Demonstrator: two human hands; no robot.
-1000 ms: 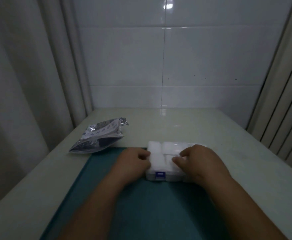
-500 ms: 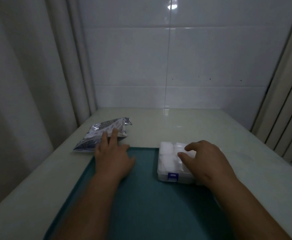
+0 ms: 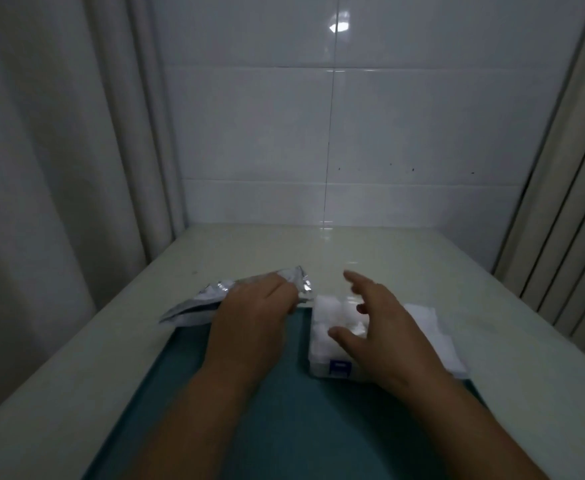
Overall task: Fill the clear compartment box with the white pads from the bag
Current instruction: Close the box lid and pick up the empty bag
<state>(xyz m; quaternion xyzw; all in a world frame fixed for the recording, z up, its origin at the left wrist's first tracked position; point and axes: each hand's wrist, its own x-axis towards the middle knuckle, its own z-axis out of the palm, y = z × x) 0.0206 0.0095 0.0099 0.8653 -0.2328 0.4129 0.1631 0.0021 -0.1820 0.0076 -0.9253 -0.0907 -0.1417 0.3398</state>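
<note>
The silver foil bag [image 3: 197,303] lies on the pale table, its open end pointing right. My left hand [image 3: 253,317] grips the bag near that end, fingers curled over the foil. The clear compartment box [image 3: 322,344] sits at the far right edge of the teal mat, with white pads [image 3: 329,306] showing through it and a blue latch at its front. Its right part is hidden under my right hand [image 3: 381,327], which hovers over the box with fingers spread and holds nothing.
A teal mat [image 3: 284,410] covers the near middle of the pale table [image 3: 76,375]. A white sheet [image 3: 433,327] lies right of the box. Curtains hang at left and right, and a tiled wall closes the back.
My left hand left the box, reached the bag and now grips its open end. My right hand lifted off the box and spread its fingers. The camera turned left.
</note>
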